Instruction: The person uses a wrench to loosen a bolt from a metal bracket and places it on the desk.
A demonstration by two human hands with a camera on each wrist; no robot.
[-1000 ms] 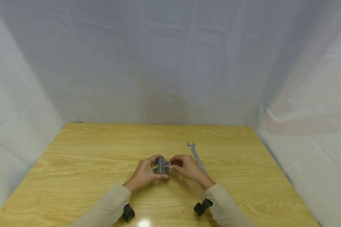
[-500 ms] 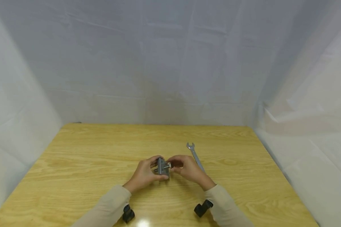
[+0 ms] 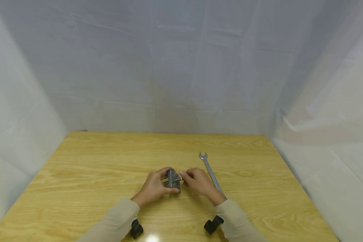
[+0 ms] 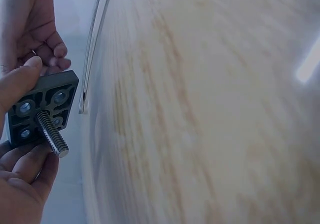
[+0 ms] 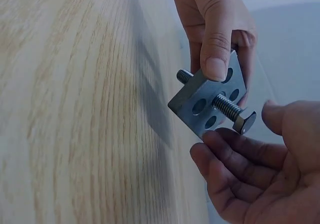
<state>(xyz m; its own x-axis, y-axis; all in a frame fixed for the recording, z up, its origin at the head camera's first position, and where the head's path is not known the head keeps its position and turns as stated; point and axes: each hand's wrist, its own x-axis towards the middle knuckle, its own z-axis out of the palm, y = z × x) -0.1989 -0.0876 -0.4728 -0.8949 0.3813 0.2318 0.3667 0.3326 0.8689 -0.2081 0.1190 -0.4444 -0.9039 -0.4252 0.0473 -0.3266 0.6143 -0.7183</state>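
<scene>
My left hand (image 3: pixel 152 185) grips a small dark metal block (image 3: pixel 173 179), its thumb on one edge and its fingers on the opposite one. Round holes surround the centre of the block (image 5: pixel 192 102) in the right wrist view. Through that centre passes a hex bolt (image 5: pixel 227 107), its head facing my right hand (image 5: pixel 265 169). The threaded bolt end (image 4: pixel 51 134) sticks out on the other side in the left wrist view. My right hand's loosely bent fingers lie close below the bolt head, and its thumb stands apart from it.
An open-ended wrench (image 3: pixel 211 171) lies on the wooden table (image 3: pixel 109 158), just beyond my right hand and wrist. White sheeting (image 3: pixel 181 67) hangs behind the table and along both sides. Each sleeve carries a black wrist camera (image 3: pixel 213 225).
My right hand's fingers and thumb have shifted about the bolt head, and the hand has moved slightly nearer to me. The left hand keeps its grip on the block almost unmoved.
</scene>
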